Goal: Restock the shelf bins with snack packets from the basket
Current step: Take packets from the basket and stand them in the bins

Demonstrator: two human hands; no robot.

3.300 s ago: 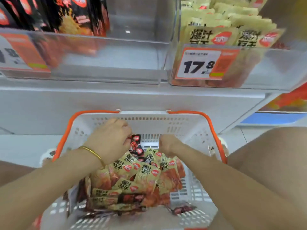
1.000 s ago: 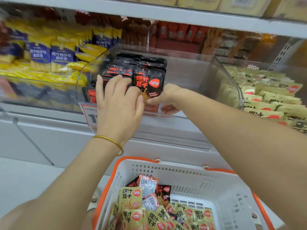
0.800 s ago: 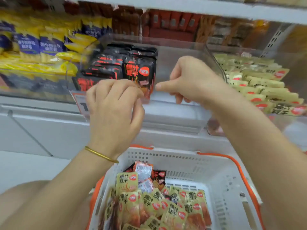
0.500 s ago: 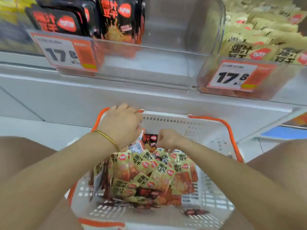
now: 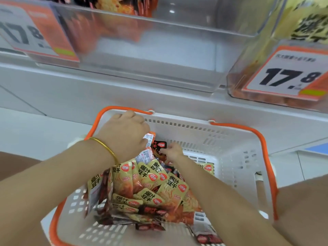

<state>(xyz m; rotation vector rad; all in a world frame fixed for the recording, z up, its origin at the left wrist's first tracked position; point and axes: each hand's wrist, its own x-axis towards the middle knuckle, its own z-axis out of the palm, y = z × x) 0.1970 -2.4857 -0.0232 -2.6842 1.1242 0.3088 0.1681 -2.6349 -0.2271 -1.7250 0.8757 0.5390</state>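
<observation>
Deep in the white basket (image 5: 230, 157), a black snack packet (image 5: 159, 146) stands at the far end of a heap of yellow packets (image 5: 152, 176). Right hand (image 5: 173, 152) fingers pinch its edge; left hand (image 5: 124, 137) fingers curl over white-backed packets (image 5: 146, 151) beside it, below the clear shelf bin (image 5: 159, 50).

Your shelf (image 5: 159, 96): white | on it: clear bin (image 5: 159, 55), part-filled; yellow-packet bin (image 5: 248, 80) just beside, right.
</observation>
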